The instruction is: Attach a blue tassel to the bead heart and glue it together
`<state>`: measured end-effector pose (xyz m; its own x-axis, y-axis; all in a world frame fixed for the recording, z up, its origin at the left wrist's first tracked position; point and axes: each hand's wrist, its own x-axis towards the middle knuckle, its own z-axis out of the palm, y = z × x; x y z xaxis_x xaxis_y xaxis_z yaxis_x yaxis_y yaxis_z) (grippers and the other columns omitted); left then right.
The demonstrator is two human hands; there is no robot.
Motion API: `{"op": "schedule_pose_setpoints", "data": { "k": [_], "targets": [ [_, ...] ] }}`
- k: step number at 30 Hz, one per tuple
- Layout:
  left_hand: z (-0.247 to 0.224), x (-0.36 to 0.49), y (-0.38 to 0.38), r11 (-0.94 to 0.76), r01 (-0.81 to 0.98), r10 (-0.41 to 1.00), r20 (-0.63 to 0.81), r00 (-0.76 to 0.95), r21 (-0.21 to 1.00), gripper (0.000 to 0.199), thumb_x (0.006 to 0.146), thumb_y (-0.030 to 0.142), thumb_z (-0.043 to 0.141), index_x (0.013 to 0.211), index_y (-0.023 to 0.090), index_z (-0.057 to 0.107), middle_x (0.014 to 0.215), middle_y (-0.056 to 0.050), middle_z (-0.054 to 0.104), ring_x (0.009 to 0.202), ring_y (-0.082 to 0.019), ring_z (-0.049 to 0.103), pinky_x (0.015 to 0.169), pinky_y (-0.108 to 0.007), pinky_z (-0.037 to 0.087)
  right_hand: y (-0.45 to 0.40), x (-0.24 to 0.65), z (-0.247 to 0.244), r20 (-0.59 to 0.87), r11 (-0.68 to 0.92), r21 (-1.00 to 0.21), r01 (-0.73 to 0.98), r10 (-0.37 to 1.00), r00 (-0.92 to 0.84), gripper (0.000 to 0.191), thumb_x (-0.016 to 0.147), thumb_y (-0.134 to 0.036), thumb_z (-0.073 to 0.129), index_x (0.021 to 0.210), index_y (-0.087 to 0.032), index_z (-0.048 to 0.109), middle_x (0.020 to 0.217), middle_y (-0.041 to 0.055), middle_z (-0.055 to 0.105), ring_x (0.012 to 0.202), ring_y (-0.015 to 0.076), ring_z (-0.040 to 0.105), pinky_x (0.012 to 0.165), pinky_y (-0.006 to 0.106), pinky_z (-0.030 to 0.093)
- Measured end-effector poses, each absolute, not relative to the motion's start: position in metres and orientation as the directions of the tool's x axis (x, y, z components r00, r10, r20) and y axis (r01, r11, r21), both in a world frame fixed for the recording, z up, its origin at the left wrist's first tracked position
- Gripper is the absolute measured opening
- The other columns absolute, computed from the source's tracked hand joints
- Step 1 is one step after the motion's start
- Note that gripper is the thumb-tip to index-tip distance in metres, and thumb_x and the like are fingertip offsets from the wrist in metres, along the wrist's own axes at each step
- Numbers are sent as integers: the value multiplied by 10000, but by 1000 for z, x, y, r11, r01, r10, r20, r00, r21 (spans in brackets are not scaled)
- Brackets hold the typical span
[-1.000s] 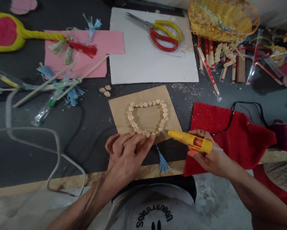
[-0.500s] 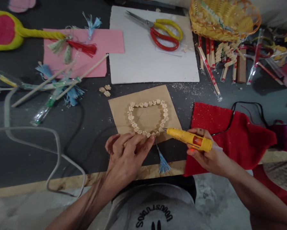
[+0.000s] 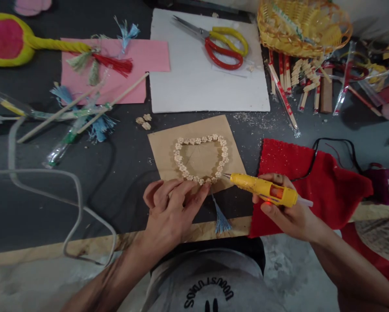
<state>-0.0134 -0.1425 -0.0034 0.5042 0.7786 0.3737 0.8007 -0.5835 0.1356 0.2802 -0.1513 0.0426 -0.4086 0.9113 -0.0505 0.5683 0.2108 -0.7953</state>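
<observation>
A ring of small pale flower-shaped pieces (image 3: 225,155) lies on a brown sheet of paper (image 3: 162,147). My left hand (image 3: 173,206) has its fingers curled at the ring's lower edge, the thumb and a finger closed on it. From that edge hangs a light blue tassel (image 3: 222,219). In my right hand (image 3: 290,214) is a yellow hot glue gun (image 3: 262,188), its fingers wrapped around the body. A glue stick pokes out of its rear, and a red light glows beneath. The nozzle points left, just off the ring's lower right side.
Scissors (image 3: 225,54) rest on a white board (image 3: 181,86). Several loose flower pieces (image 3: 145,122) are left of the paper. Red cloth (image 3: 337,186) lies at right, below a wicker basket (image 3: 298,39) and wrapped chopsticks (image 3: 282,95). A grey cable (image 3: 79,195) loops at left.
My right hand has drawn the glue gun slightly right and down, moving its nozzle a little away from the ring. My left hand has stayed in nearly the same place.
</observation>
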Motion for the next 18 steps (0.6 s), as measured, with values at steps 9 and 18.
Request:
{"op": "schedule_pose_setpoints", "data": {
  "k": [9,18],
  "targets": [
    [-2,-14,-144,-572,814,787,349,509,101,428,905,160,692,1293,338,666,1120,-40,628,1165,-240,509,1104,-435,377,-156,278,36,-33,252,-768,588,902,-430,186,1014,-338,513,1129,-214,591,1152,128,641,1197,240,627,949,385,595],
    [-2,-16,-143,-592,805,765,342,546,40,394,955,182,632,1319,333,645,1155,-31,645,1178,-243,511,1092,-408,395,-154,281,33,-17,248,-786,566,907,-421,145,1025,-329,499,1057,-228,597,1077,102,637,1210,228,590,975,375,574]
  ]
}}
